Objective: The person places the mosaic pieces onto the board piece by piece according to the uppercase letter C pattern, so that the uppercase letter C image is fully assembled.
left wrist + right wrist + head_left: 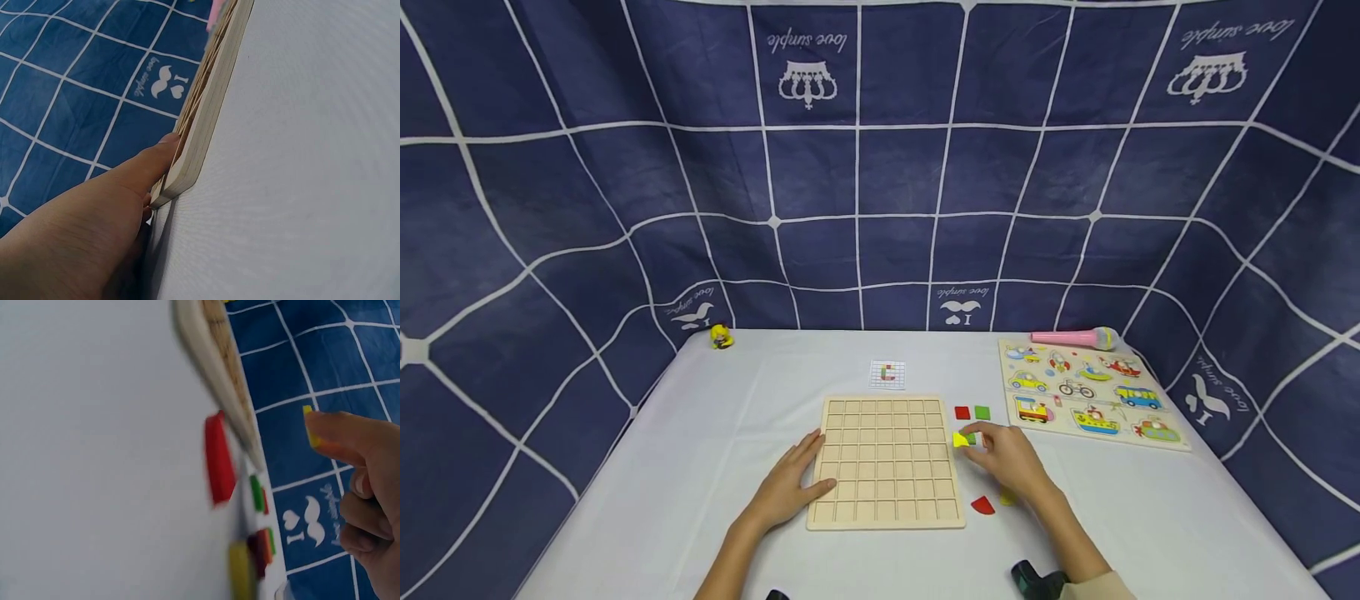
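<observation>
A wooden grid board [886,462] lies on the white table, its squares all bare. My left hand [786,487] rests at its left side, thumb on the rim and straight fingers along the edge. Just off the board's right side, my right hand [1011,458] pinches a small yellow piece [309,428] between thumb and index finger. A green piece [972,438] shows right beside it. Above that hand lie a red square [962,412] and a green square [982,412]. Below are a red quarter-circle piece [982,505] and a yellow piece [1007,497], partly hidden by the wrist.
Behind the board lies a small pattern card [887,374] with a coloured figure on a grid. A vehicle puzzle board [1093,396] is at the back right, a pink toy microphone [1075,337] along its far edge. A small yellow-topped figurine [721,337] stands at the back left.
</observation>
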Available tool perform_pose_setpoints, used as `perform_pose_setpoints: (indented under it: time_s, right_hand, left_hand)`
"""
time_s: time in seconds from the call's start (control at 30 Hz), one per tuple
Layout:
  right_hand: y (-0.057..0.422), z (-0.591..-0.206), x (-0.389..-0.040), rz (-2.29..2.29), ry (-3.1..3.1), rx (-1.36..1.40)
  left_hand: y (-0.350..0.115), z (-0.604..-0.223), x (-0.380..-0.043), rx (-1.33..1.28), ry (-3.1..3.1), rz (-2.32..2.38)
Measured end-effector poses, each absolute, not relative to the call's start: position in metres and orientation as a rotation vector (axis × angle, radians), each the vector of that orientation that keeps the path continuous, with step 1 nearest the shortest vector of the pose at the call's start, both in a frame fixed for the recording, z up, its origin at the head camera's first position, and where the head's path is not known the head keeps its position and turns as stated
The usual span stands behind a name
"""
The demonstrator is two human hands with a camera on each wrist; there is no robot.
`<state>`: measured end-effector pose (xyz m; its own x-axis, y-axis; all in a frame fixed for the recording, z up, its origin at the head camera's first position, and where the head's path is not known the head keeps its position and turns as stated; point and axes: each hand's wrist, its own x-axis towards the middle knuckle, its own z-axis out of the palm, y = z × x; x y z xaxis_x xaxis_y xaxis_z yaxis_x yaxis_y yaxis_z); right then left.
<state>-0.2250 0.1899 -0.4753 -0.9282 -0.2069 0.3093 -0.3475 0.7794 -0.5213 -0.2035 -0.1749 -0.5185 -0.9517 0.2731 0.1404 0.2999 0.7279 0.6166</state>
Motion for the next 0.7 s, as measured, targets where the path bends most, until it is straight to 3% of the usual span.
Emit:
perform_pose_setpoints:
  time_s: [0.37,0.7]
  right_hand:
    - [0.135,-0.457,-0.26,0.836,-2.568,0.389]
    - [0.105,-0.475,-0.282,0.875,-2.65,0.421]
  left_hand:
    - [-0.174,-0.517,-0.204,-0.476,-2.878,-1.045]
    - [-0.175,-0.517,-0.204,-0.472,-2.883,-1.038]
